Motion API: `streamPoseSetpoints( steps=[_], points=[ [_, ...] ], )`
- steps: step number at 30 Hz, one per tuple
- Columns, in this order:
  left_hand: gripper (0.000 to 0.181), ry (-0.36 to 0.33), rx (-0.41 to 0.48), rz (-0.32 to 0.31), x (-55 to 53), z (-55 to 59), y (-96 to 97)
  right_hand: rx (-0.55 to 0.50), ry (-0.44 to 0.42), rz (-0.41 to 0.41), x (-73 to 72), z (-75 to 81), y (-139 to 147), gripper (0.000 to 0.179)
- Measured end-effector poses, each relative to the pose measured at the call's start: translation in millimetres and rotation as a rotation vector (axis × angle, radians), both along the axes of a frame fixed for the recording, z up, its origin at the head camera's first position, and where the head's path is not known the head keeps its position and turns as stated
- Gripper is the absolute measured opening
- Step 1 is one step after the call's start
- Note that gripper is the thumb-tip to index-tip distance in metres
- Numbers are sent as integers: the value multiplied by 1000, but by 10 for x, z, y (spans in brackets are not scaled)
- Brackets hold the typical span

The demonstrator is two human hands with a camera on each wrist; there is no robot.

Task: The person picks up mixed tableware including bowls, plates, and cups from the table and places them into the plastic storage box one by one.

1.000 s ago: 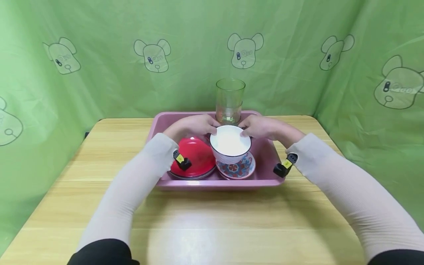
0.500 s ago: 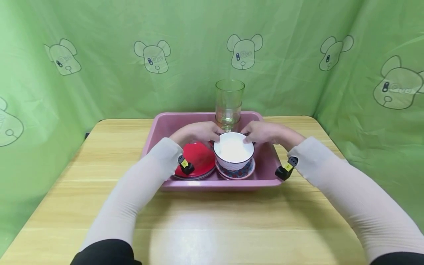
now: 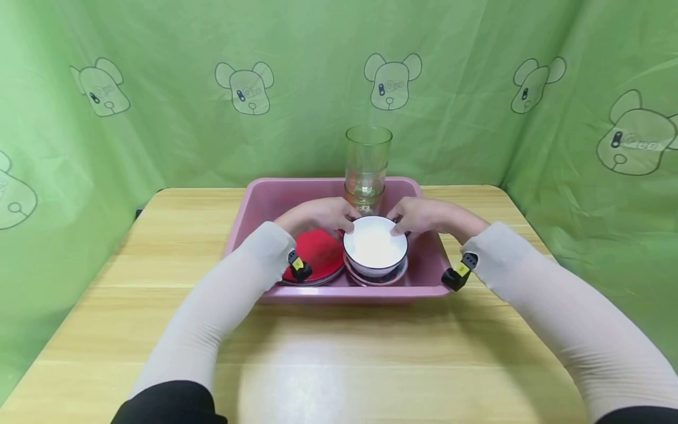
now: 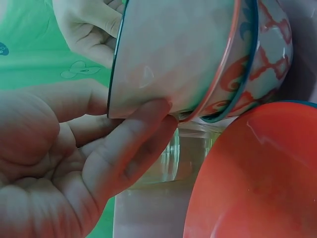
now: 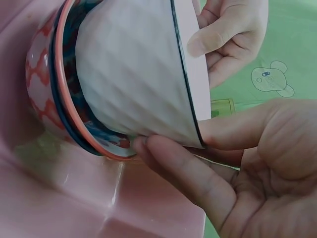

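A white bowl (image 3: 375, 242) with a dark rim and a diamond-textured outside sits partly inside a stack of patterned bowls (image 3: 372, 279). My left hand (image 3: 329, 215) pinches its left rim, thumb over the edge and fingers under the outer wall. On the opposite side my right hand (image 3: 422, 215) pinches the rim the same way. In the right wrist view the white bowl (image 5: 133, 69) is tilted within the top patterned bowl (image 5: 63, 89), which has an orange-pink rim. Red plates (image 3: 318, 256) lie stacked left of the bowls, below my left hand.
Everything stands in a pink plastic basin (image 3: 349, 292) on a wooden table (image 3: 339, 359). Stacked clear greenish glasses (image 3: 368, 159) rise at the basin's back, just behind both hands. A green curtain (image 3: 318, 141) hangs around the table's back and sides.
Both hands have lowered the white bowl toward the front and slightly right, down into the patterned bowls. Less of the patterned bowl's inside shows now.
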State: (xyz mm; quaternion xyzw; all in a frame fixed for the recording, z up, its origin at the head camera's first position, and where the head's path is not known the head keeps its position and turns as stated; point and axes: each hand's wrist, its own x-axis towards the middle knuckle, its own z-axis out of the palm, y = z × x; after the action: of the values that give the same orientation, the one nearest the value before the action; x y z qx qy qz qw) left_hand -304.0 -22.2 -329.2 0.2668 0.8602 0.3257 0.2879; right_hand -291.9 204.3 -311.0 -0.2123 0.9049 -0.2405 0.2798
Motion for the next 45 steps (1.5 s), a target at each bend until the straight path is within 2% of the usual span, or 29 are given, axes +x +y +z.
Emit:
streamPoseSetpoints(
  steps=[4,10,16,24,29,34,37,41,45],
  points=[
    [28,31,-36,-17,5,-5,22,16,-40,-4,8,11,-19,30],
    [28,34,-55,-23,20,-34,82,35,-85,-1,35,35,-39,27],
    [31,63,-94,-12,30,-49,133,57,-105,-19,42,32,-54,35],
    [40,28,-81,19,30,-54,171,124,-81,-50,30,37,-119,51],
    [41,62,-122,2,31,-44,174,164,-66,-37,30,59,-144,34],
    [37,62,-115,0,63,12,94,171,-44,-17,38,117,-137,23],
    [33,33,-88,21,90,70,13,170,-17,9,35,169,-118,19],
    [31,21,-66,29,118,144,-114,153,1,31,33,243,-90,18],
    [32,50,-62,34,136,210,-261,131,4,45,46,290,-55,22]
  ],
)
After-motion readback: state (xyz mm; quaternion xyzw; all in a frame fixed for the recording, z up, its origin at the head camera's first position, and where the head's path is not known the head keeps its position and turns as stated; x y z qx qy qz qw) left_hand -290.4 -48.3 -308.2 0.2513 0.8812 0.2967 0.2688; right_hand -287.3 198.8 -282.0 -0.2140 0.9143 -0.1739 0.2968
